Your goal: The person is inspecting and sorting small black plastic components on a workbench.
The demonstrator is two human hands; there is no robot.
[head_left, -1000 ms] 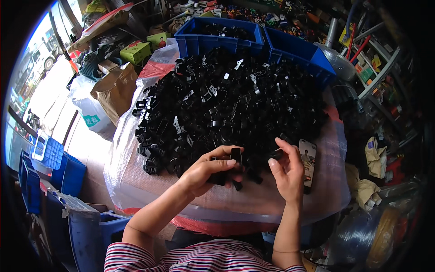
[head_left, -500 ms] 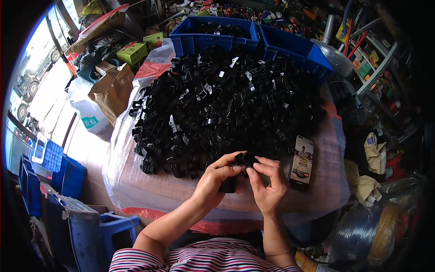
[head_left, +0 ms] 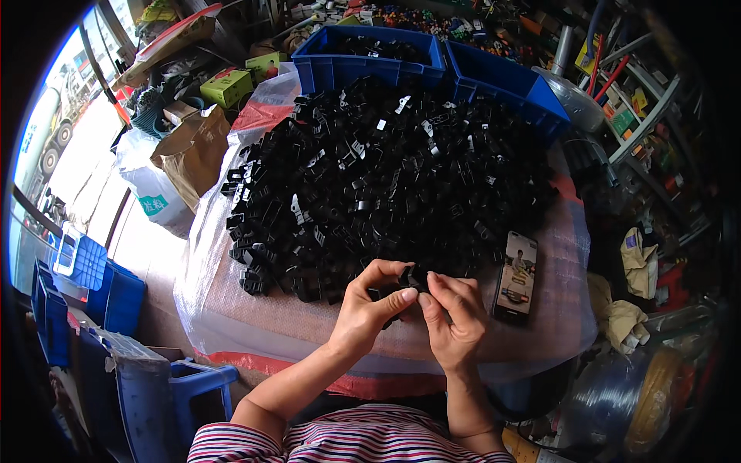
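A small black plastic part (head_left: 417, 276) is held between both hands at the near edge of the pile. My left hand (head_left: 368, 307) is closed around its left side, thumb on top. From the right, my right hand (head_left: 454, 315) pinches it with thumb and fingertips, the two thumbs almost meeting. The fingers hide most of the part, so its exact kind cannot be told. Just beyond my hands spreads a big heap of similar black plastic parts (head_left: 370, 185), some showing shiny metal pieces.
Two blue bins (head_left: 370, 73) stand behind the heap, the left one holding black parts. A phone (head_left: 515, 278) with a lit screen lies right of my hands on the woven plastic sheet (head_left: 309, 328). At lower left stands a blue stool (head_left: 202, 382); left, a brown paper bag (head_left: 193, 158).
The part between my hands has turned, and my right fingers have shifted closer around it. Outside, a large vehicle has moved across the left background.
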